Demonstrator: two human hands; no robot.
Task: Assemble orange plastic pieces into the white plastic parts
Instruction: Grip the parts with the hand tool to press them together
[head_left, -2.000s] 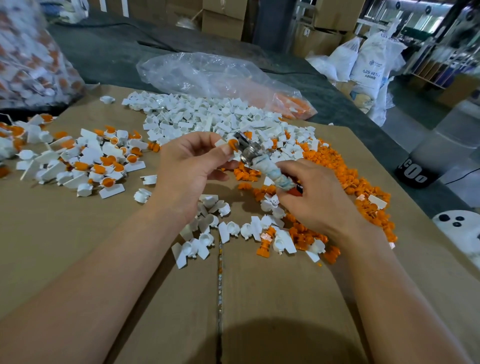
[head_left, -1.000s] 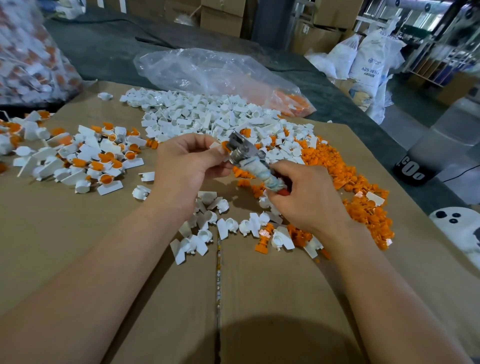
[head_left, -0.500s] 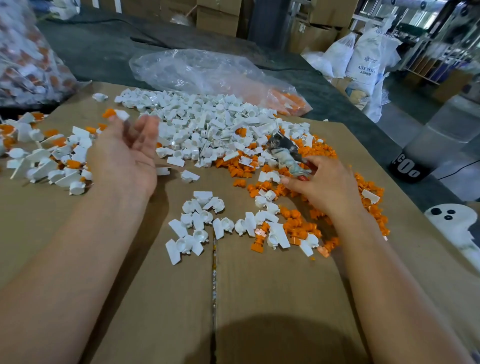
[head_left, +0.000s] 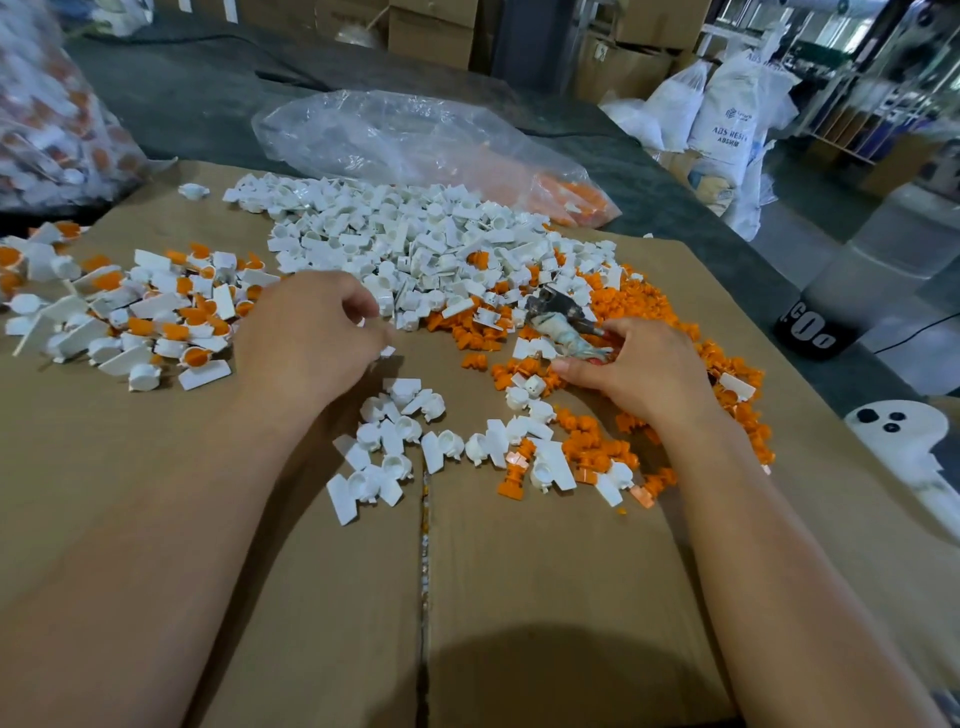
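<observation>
**Right hand on tool, left hand at the white heap**

Right hand grips the tool. The fingers are curled round its wrapped handle, and the metal head sticks out up-left of the fist, over the edge where the two heaps mix. The thumb lies flat, pointing left, on top of loose pieces.

Orange pieces spread beyond the fist, along its right side and back beside the wrist. More sit just below the thumb, mixed with a few white ones.

Left hand is palm down with the fingers curled in. A small white bit shows at the fingertips. Can't tell if it's pinched or just lying on the cardboard, so the left grip is unclear.

White parts: the main heap starts right at the left knuckles and runs away from the hand, up and to the right. It meets the orange heap near the tool head. A loose cluster lies between the two wrists, nearer the left one.

Assembled pile, white with orange inserts, sits just beside the left hand's outer edge.

Clear bag lies past the white heap, well away from both hands, with some orange showing inside at its right end.
</observation>
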